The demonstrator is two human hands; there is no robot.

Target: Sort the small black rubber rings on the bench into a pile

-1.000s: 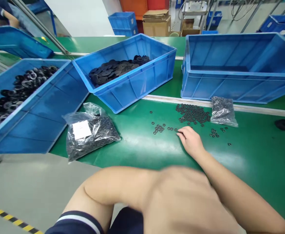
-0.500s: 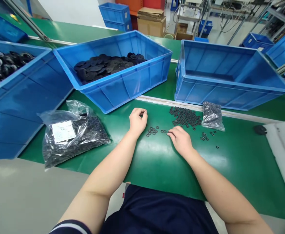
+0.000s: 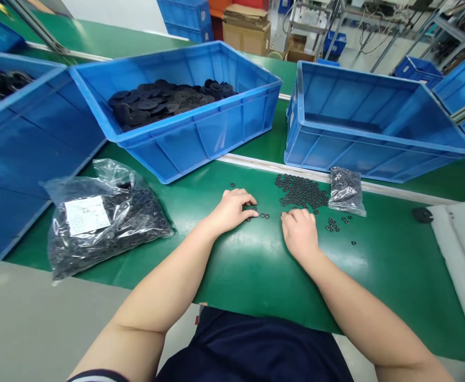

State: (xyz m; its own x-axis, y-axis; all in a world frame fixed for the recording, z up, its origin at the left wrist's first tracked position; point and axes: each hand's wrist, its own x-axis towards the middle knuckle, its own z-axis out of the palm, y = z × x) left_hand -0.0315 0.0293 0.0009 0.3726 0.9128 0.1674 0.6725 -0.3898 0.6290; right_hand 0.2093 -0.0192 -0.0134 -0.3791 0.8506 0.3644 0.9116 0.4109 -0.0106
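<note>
1. Black rings: spread mostly in one dense patch on the green worktop, at twelve o'clock from the right hand and just beside the small clear bag, filled with dark little parts.
2. Apart from that patch, on one side: a half-covered cluster at three o'clock from the left hand, a ring pair just past it, and a lone ring at twelve o'clock from the same hand.
3. On the other side: an uncovered cluster at three o'clock from the right hand, with a few more at its two o'clock and a stray ring at its four o'clock.
4. Left grip: curved around the half-covered cluster, thumb and fingers apart; impossible to tell whether touching any of it.
5. Right grip: fingers bent and close together, tips down near the patch's lower edge; too hidden to tell whether pinching anything.
6. Extent, as a judgement: only a modest share in small groups, with far more loose in the patch. Too jumbled to count.
7. At nine o'clock from the left hand, a large clear bag, full of dark parts and too unclear to match with the rings. At eleven o'clock, a blue bin of black discs.
</note>
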